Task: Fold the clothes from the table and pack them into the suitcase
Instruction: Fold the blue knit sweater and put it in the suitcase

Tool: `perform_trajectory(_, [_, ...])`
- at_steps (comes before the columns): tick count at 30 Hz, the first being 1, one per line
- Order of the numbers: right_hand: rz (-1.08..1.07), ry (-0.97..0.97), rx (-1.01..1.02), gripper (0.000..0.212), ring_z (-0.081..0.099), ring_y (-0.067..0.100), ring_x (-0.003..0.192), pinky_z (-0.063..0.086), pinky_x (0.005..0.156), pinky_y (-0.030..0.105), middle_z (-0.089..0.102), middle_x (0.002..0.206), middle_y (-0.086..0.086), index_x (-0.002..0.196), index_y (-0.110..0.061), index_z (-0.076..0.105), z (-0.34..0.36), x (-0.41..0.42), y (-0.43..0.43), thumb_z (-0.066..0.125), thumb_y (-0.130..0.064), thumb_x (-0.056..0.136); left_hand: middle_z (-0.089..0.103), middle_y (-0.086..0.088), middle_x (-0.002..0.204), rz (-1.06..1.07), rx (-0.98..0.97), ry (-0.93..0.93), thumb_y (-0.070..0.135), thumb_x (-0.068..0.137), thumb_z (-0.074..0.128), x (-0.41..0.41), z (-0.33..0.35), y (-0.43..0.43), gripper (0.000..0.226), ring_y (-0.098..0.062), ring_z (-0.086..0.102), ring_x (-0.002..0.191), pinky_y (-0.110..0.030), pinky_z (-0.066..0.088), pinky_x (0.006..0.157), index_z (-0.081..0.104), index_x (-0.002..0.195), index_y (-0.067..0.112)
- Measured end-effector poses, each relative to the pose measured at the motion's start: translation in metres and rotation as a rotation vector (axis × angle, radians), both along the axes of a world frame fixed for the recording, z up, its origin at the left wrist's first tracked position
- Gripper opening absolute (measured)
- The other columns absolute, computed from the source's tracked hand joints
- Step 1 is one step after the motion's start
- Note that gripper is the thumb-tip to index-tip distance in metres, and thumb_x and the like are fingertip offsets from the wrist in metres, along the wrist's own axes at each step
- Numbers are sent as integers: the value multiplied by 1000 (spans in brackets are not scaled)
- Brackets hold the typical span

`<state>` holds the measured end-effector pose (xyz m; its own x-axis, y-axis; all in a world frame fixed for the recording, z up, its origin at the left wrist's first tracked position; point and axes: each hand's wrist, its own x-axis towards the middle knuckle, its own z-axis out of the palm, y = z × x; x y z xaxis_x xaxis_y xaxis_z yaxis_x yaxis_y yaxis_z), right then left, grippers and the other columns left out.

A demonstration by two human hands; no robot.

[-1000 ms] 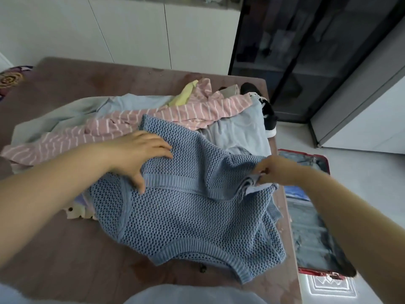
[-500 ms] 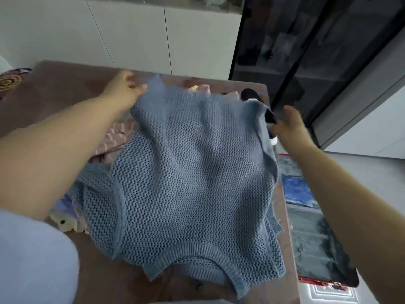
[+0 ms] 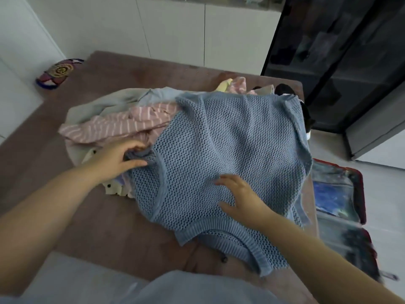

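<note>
Brown table [image 3: 105, 227] carries the blue knit sweater [image 3: 230, 150] spread near its right edge, with the suitcase [image 3: 361, 187] open below. The left hand [image 3: 116, 163] pinches the bunched sleeve [image 3: 140, 155]; the right hand [image 3: 243, 200] lies flat and ungripping on the body. Best let it pin the knit while the sleeve folds in smoothly.

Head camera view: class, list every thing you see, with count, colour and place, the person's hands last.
blue knit sweater: one, blue, spread over the pile on the table.
striped garment: one, pink and white, left of the sweater.
grey garment: one, pale grey, pile's far left.
yellow garment: one, pale yellow, pile's far edge.
table: one, brown, under the clothes.
suitcase: one, red-rimmed, open on the floor, right of the table.
shoe: one, black and white, past the table's far right corner.
glass cabinet: one, dark, far right.
left hand: one, bare, grips the sweater's left edge.
right hand: one, bare, rests flat on the sweater.
</note>
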<state>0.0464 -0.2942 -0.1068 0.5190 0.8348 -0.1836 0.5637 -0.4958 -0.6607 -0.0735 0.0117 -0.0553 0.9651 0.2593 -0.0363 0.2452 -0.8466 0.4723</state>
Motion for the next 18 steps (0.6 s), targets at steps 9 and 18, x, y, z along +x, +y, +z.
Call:
perform_trajectory(9, [35, -53, 290, 40, 42, 14, 125, 30, 108, 25, 48, 130, 0, 126, -18, 53, 46, -40, 63, 63, -18, 87, 63, -9, 102, -74, 254, 126, 38, 82, 66, -12, 32, 21, 21, -31, 53, 100, -34, 38, 82, 66, 87, 18])
perform_trajectory(18, [-227, 307, 387, 27, 57, 8, 101, 47, 89, 23, 59, 114, -7, 112, -28, 59, 68, -65, 73, 66, -29, 86, 51, -6, 72, -137, 331, 289, 26, 94, 47, 40, 100, -55, 21, -19, 44, 64, -32, 24, 54, 51, 86, 7])
